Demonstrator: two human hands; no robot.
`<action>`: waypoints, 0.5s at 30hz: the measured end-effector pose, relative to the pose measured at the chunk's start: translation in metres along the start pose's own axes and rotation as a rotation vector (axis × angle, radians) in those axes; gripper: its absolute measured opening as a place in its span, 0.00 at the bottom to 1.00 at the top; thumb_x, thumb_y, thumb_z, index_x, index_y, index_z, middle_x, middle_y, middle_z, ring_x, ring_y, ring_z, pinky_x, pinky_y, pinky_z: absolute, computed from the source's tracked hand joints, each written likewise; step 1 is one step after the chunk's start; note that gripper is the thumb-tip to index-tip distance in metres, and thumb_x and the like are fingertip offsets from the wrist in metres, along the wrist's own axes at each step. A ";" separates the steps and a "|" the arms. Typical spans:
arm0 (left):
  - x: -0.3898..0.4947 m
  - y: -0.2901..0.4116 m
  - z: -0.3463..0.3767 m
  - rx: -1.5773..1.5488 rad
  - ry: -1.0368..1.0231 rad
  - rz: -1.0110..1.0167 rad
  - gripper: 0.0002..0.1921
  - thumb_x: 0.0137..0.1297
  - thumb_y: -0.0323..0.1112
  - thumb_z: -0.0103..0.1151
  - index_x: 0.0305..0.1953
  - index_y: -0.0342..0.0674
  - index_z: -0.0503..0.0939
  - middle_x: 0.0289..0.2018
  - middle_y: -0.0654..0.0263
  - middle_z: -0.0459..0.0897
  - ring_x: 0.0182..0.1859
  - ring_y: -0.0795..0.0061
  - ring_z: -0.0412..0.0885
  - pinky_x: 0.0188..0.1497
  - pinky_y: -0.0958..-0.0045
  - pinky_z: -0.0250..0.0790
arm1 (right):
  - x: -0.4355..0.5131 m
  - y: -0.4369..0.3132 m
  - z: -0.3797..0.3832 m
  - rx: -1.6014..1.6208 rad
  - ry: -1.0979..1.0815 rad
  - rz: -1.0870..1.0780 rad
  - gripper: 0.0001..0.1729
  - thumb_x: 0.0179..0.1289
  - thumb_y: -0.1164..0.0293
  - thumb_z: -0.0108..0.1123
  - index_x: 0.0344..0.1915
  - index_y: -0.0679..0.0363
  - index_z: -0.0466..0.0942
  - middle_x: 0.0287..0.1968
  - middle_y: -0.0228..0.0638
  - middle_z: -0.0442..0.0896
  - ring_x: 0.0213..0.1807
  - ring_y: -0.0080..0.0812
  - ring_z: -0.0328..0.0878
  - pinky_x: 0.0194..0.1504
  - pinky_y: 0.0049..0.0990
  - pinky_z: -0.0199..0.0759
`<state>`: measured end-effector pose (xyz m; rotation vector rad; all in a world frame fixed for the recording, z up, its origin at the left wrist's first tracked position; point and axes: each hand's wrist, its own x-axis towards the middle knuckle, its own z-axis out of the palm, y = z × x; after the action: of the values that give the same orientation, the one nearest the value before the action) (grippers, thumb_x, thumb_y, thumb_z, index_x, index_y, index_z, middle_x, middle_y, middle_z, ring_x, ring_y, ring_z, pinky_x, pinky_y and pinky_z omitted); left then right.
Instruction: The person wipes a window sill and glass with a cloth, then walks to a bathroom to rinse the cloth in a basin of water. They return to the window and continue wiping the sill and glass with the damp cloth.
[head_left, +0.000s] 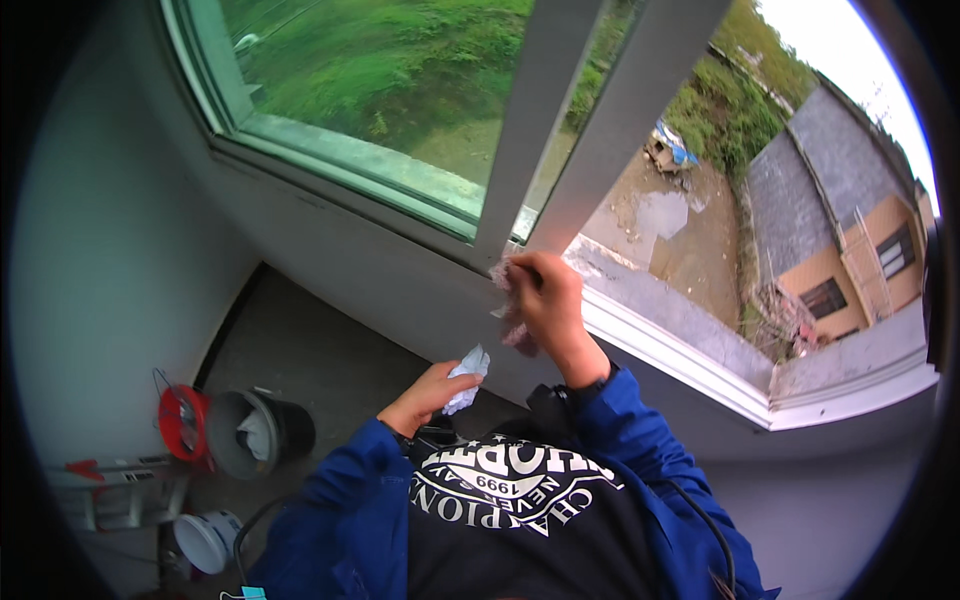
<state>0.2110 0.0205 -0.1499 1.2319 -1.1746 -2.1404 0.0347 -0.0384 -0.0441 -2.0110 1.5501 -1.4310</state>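
My right hand (551, 296) grips a pinkish cloth (517, 330) against the lower corner of the window frame (499, 217), where the sliding sash meets the sill. Part of the cloth hangs below my fingers and looks blurred. In front of my chest, my left hand (427, 394) holds a crumpled white cloth or paper (468, 379) between thumb and fingers, apart from the frame. A green-tinted glass pane (375, 90) fills the left side of the window. To the right the window stands open above its white sill track (675, 360).
At the lower left stand a red bucket (182, 424), a dark bucket (292, 431) with white material inside, and a white bucket (206, 541). A ladder (127, 502) lies near them by the wall. Outside are a concrete ledge (690, 307) and a building (840, 225).
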 end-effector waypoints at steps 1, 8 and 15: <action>0.001 -0.002 -0.001 -0.011 0.013 0.012 0.18 0.59 0.42 0.58 0.43 0.34 0.75 0.33 0.69 0.78 0.34 0.83 0.73 0.37 0.80 0.65 | 0.004 -0.013 -0.007 -0.019 0.063 -0.133 0.07 0.47 0.81 0.61 0.29 0.62 0.77 0.28 0.42 0.78 0.31 0.40 0.76 0.32 0.31 0.69; 0.005 -0.006 -0.001 -0.026 0.002 0.060 0.19 0.59 0.42 0.57 0.46 0.34 0.75 0.35 0.70 0.78 0.37 0.84 0.73 0.40 0.81 0.64 | 0.058 -0.055 -0.005 -0.319 0.318 -0.710 0.11 0.43 0.82 0.62 0.31 0.63 0.78 0.31 0.34 0.72 0.29 0.33 0.70 0.29 0.27 0.66; 0.000 -0.006 -0.010 -0.113 0.030 0.098 0.18 0.58 0.40 0.58 0.44 0.33 0.76 0.34 0.68 0.78 0.35 0.81 0.74 0.38 0.79 0.66 | -0.007 0.005 0.024 -0.502 -0.059 -0.500 0.08 0.41 0.81 0.57 0.26 0.60 0.77 0.33 0.33 0.73 0.34 0.35 0.71 0.35 0.32 0.67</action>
<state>0.2197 0.0188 -0.1576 1.1302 -1.0635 -2.0793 0.0508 -0.0431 -0.0631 -2.8695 1.5652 -1.1833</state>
